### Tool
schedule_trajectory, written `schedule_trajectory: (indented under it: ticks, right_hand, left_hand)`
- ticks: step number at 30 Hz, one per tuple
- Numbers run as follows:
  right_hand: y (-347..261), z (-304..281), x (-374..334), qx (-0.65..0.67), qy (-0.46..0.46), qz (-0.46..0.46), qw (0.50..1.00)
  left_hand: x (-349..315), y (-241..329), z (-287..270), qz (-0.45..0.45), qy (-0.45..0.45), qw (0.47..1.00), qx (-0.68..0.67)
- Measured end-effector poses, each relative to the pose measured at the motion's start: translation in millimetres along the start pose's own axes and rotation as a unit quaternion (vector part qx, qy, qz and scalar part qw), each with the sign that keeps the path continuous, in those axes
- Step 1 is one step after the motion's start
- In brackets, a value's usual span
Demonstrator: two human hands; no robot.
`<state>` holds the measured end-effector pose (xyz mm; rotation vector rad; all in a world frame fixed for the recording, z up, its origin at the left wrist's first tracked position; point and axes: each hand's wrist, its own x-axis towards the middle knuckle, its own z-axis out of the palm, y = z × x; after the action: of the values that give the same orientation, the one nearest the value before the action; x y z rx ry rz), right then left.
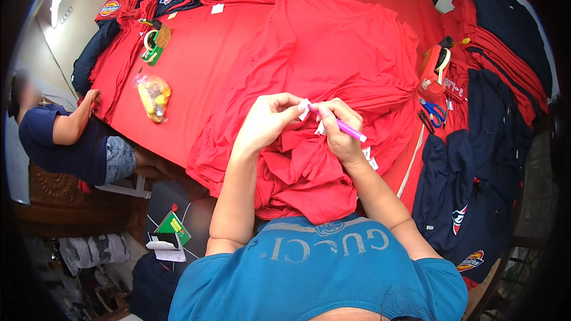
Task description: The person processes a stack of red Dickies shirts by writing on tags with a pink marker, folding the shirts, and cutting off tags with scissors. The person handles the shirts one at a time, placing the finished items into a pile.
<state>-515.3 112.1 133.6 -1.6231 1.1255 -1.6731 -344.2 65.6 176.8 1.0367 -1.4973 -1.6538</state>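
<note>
In front of my chest, my left hand (pixel 270 120) pinches a small white label (pixel 304 109) between thumb and fingers. A pink pen (pixel 352 131) is in my right hand (pixel 340 120), with its tip end at the label and its pale end pointing down to the right. Beneath both hands lies a heaped pile of red shirts (pixel 333 53), bunched up towards me. More white tags (pixel 369 159) show on the red cloth just beyond my right wrist. Whether the pen tip touches the label is too small to tell.
Scissors (pixel 436 112) and a red tape dispenser (pixel 433 74) lie to the right, near dark blue garments (pixel 470 166). On the left are a green tape dispenser (pixel 153 47) and a plastic bag with yellow contents (pixel 153 98). Another person (pixel 65 137) stands at the table's left edge.
</note>
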Motion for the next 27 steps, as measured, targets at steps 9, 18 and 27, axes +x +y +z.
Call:
schedule_trajectory:
  ticks: [9, 18, 27]
  right_hand:
    - [11.5, -4.4, -14.3, 0.143, 0.016, -0.043, 0.989]
    - [-9.5, -41.3, -59.9, 0.099, 0.079, -0.011, 0.992]
    - [-8.2, -37.9, -59.5, 0.111, 0.095, -0.019, 0.989]
  left_hand:
    - [-42.0, -8.8, 49.9, 0.107, -0.032, 0.978, 0.178]
    - [-51.9, -29.6, 16.6, 0.055, -0.158, 0.898, 0.407]
    - [-108.9, -41.4, 44.5, 0.226, -0.100, 0.843, 0.477]
